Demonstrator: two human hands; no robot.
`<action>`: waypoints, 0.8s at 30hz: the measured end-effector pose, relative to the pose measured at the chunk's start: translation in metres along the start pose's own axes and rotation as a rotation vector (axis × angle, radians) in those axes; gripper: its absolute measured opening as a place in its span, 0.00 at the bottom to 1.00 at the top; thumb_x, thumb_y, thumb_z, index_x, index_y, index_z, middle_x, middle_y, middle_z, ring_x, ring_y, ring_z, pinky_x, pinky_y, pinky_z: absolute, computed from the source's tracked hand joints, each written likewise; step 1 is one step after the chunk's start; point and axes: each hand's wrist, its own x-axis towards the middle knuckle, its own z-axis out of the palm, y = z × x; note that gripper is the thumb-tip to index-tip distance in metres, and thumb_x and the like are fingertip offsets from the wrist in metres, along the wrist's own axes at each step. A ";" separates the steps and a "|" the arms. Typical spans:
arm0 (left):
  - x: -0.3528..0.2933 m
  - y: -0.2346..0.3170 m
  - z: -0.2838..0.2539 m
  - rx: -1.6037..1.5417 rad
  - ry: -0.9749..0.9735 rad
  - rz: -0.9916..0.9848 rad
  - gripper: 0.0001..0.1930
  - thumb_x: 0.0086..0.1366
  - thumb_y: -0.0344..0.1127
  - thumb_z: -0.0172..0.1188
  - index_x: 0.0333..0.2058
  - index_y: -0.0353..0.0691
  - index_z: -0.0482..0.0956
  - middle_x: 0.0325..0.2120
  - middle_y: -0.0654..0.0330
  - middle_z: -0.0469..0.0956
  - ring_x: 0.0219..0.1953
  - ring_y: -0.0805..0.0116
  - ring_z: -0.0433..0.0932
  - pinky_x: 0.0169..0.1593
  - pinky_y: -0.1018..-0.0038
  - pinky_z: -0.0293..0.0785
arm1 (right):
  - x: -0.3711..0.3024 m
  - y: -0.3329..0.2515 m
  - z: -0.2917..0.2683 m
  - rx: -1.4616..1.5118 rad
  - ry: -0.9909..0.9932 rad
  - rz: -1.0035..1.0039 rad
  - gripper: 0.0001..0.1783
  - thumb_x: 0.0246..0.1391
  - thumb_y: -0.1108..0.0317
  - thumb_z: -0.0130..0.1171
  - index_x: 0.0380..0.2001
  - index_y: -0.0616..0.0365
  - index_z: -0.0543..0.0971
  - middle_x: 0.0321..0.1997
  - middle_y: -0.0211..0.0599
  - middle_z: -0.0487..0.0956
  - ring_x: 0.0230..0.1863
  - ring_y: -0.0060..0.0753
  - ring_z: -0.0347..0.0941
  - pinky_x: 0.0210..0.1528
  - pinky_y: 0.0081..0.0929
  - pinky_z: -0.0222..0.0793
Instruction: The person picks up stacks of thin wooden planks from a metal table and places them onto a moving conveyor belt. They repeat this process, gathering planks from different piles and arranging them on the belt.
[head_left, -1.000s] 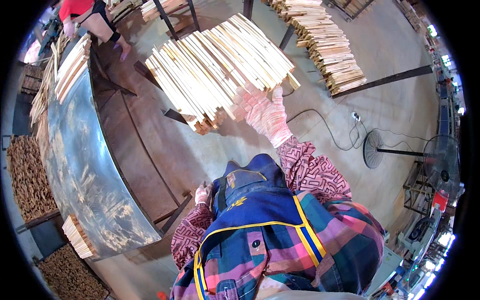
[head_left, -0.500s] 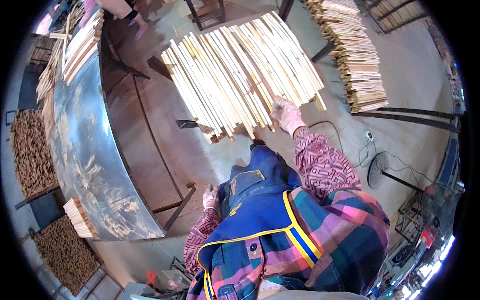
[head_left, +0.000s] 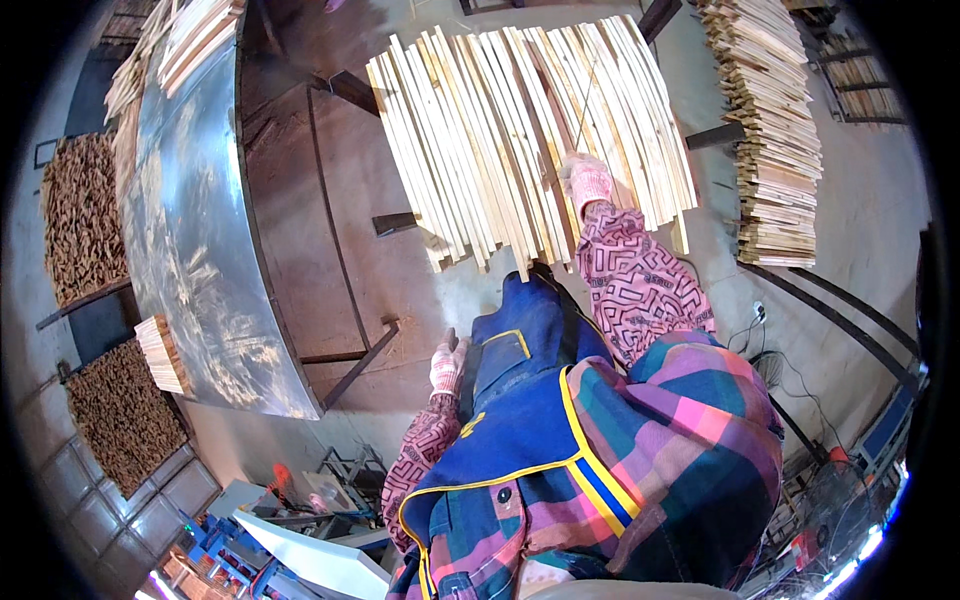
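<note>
A wide layer of pale wooden strips lies side by side in front of me, their near ends uneven. My right hand, in a pinkish-white glove, reaches over the right part of this layer. Its fingers are curled down against the strips and slightly blurred, so what they hold is hidden. A darker brown gap or strip shows just left of that hand. My left hand, gloved too, hangs low beside my blue apron with its fingers stretched out, holding nothing.
A shiny metal-topped table, dusty with wood shavings, stands at left with strip bundles on it. Dark stacks of strips lie beyond it. Another long strip stack rests on a dark frame at right. Cables trail on the floor.
The view has shifted, so the strips sit further right and the table shows less of its far end. My right hand has moved further in over the strips. My left hand's fingers have straightened.
</note>
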 end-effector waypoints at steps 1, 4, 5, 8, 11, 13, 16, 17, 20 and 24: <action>0.001 -0.009 0.002 0.038 0.019 0.016 0.32 0.68 0.45 0.55 0.65 0.32 0.64 0.59 0.43 0.72 0.60 0.54 0.72 0.62 0.70 0.66 | -0.006 0.007 0.000 0.082 0.011 -0.061 0.17 0.60 0.55 0.60 0.43 0.57 0.82 0.28 0.33 0.83 0.21 0.28 0.77 0.24 0.27 0.74; 0.007 -0.031 0.010 -0.052 0.021 0.013 0.34 0.67 0.47 0.58 0.66 0.34 0.63 0.60 0.41 0.71 0.62 0.52 0.71 0.63 0.68 0.66 | -0.023 0.023 -0.008 0.207 -0.111 -0.020 0.19 0.59 0.56 0.62 0.46 0.58 0.80 0.27 0.31 0.83 0.21 0.22 0.76 0.23 0.24 0.73; 0.004 -0.030 0.011 -0.029 -0.002 0.006 0.34 0.66 0.46 0.58 0.65 0.34 0.63 0.60 0.42 0.71 0.62 0.52 0.71 0.63 0.67 0.66 | -0.024 0.034 -0.014 0.227 -0.170 -0.009 0.20 0.59 0.55 0.63 0.46 0.59 0.80 0.27 0.31 0.83 0.20 0.21 0.75 0.23 0.24 0.73; -0.021 -0.020 0.005 0.045 -0.006 0.020 0.32 0.66 0.46 0.58 0.64 0.34 0.66 0.59 0.43 0.72 0.61 0.51 0.73 0.62 0.66 0.67 | -0.081 0.051 -0.009 0.195 -0.279 -0.036 0.13 0.60 0.59 0.62 0.40 0.58 0.81 0.23 0.30 0.79 0.18 0.23 0.71 0.20 0.25 0.67; -0.034 -0.028 0.004 0.045 0.108 0.172 0.30 0.66 0.44 0.58 0.63 0.35 0.68 0.57 0.43 0.74 0.58 0.50 0.74 0.61 0.66 0.68 | -0.109 0.114 -0.012 -0.338 -0.340 -0.724 0.12 0.60 0.58 0.60 0.38 0.55 0.82 0.26 0.33 0.79 0.25 0.30 0.72 0.27 0.28 0.67; -0.043 -0.043 0.003 -0.079 0.205 0.305 0.29 0.65 0.44 0.58 0.62 0.36 0.69 0.55 0.44 0.75 0.57 0.49 0.75 0.61 0.65 0.69 | -0.138 0.150 -0.005 -0.576 -0.414 -0.726 0.14 0.57 0.56 0.58 0.39 0.52 0.82 0.35 0.41 0.82 0.39 0.44 0.77 0.42 0.36 0.72; -0.069 -0.041 -0.007 0.130 0.495 0.750 0.27 0.62 0.43 0.61 0.59 0.43 0.74 0.52 0.45 0.77 0.52 0.49 0.78 0.56 0.61 0.73 | -0.239 0.151 0.006 -0.839 -0.519 -0.668 0.21 0.58 0.49 0.51 0.39 0.54 0.82 0.40 0.48 0.82 0.45 0.51 0.78 0.49 0.44 0.74; -0.090 -0.032 -0.020 0.239 0.600 0.887 0.27 0.61 0.43 0.62 0.59 0.44 0.74 0.52 0.46 0.77 0.51 0.49 0.78 0.55 0.61 0.74 | -0.263 0.155 0.016 -0.950 -0.538 -0.569 0.23 0.59 0.47 0.48 0.39 0.54 0.82 0.40 0.49 0.82 0.45 0.52 0.78 0.49 0.46 0.74; -0.135 -0.015 -0.041 0.468 0.635 0.978 0.26 0.58 0.38 0.64 0.57 0.51 0.75 0.51 0.49 0.78 0.44 0.49 0.80 0.47 0.58 0.78 | -0.310 0.161 0.044 -1.340 -0.797 -0.558 0.20 0.59 0.50 0.49 0.41 0.50 0.83 0.44 0.49 0.82 0.45 0.55 0.78 0.48 0.48 0.74; -0.153 -0.054 -0.054 0.556 0.540 0.705 0.28 0.61 0.47 0.60 0.61 0.54 0.70 0.54 0.53 0.76 0.47 0.48 0.80 0.49 0.57 0.77 | -0.366 0.168 0.062 -1.438 -0.912 -0.689 0.22 0.60 0.50 0.49 0.48 0.50 0.81 0.46 0.49 0.82 0.50 0.54 0.78 0.53 0.47 0.72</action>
